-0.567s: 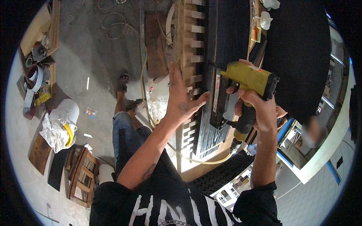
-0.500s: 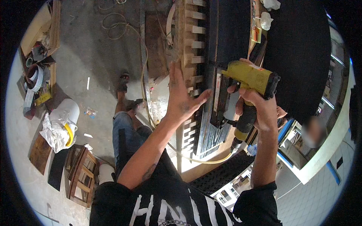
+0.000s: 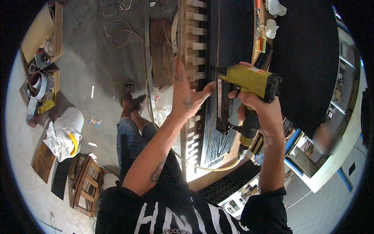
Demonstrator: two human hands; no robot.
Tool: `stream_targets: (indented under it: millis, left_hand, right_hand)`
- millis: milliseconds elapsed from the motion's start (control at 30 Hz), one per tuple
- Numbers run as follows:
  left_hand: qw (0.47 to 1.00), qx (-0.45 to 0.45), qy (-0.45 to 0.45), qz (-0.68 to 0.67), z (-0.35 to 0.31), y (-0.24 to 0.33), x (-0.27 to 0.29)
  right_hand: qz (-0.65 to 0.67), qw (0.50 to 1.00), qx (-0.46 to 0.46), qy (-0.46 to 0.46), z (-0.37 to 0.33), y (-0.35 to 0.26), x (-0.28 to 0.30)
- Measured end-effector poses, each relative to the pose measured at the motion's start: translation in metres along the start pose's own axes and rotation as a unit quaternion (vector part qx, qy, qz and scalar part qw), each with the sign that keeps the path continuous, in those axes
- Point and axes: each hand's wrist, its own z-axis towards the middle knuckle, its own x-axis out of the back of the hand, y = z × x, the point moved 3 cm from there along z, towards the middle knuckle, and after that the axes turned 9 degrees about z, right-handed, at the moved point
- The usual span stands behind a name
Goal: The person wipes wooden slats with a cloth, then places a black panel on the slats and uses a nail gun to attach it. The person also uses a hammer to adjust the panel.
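My right hand (image 3: 261, 111) is wrapped round the handle of a yellow and black air nailer (image 3: 249, 78), its fingers near the trigger. The nailer's nose and dark magazine (image 3: 223, 105) lie over a long black board (image 3: 230, 35); whether the tip touches the board I cannot tell. A pale air hose (image 3: 210, 169) runs from the bottom of the handle and curves left. My left hand (image 3: 186, 97) is spread open with nothing in it, its fingers along the edge of a slatted wooden frame (image 3: 182, 39) and its thumb reaching toward the black board.
A white bucket (image 3: 74, 119) with a plastic bag stands on the floor at left, near a small wooden frame (image 3: 83, 187). An open wooden box (image 3: 56, 84) holds tape and tools. Coiled hose (image 3: 120, 33) lies on the floor ahead. Another person (image 3: 327, 138) is at right.
The nailer and my right hand have shifted slightly left. My left hand has slid a little farther along the frame, its thumb moving away from me. My legs have shifted.
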Motion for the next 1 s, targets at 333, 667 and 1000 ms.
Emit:
stream_targets:
  millis: [333, 667, 1000]
  left_hand:
    - [0.998, 0.032, -0.053, -0.005, 0.005, -0.001, 0.013]
    - [0.988, -0.012, -0.042, 0.149, 0.040, 0.021, 0.019]
    - [0.996, -0.026, -0.077, 0.048, 0.039, 0.018, 0.021]
  right_hand:
    - [-0.078, 0.996, 0.020, -0.026, 0.004, -0.006, 0.003]
    - [0.010, 0.999, 0.021, -0.038, 0.015, -0.011, 0.012]
    - [0.034, 0.999, -0.008, -0.009, 0.031, -0.018, 0.008]
